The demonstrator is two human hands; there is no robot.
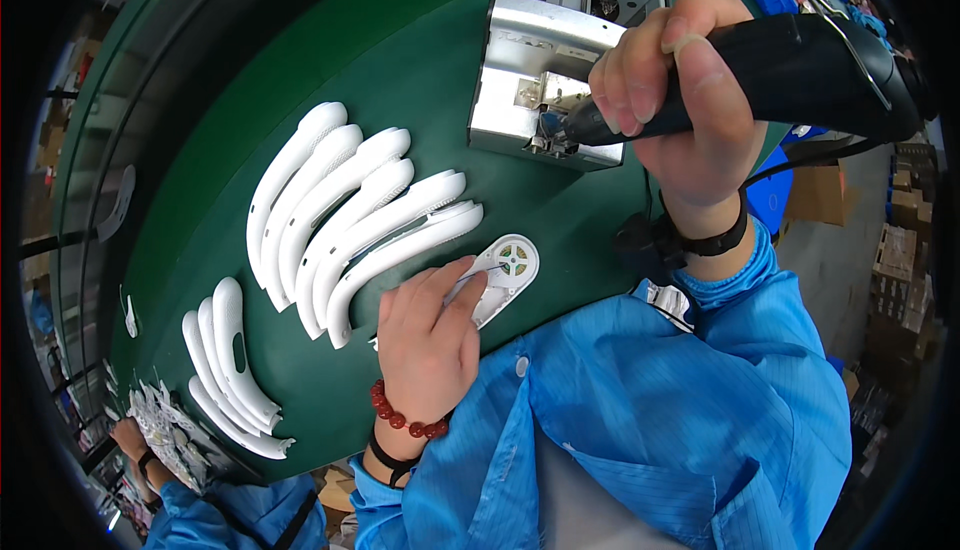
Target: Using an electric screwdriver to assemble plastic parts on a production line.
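Right hand [690, 100] wraps one driver [800, 68]; left hand [428, 345], fingers parted, on one casing [508, 285]; six shells [352, 205], open green table [425, 90] beyond!

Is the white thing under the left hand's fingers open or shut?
Open: the white shell shows a round inside part facing up beside the left hand's fingertips.

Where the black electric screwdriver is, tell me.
In the head view's upper right, the black electric screwdriver is in the right hand, its nose by the silver metal machine.

Right hand [690, 100] clenches; left hand [425, 345] lies palm-down.
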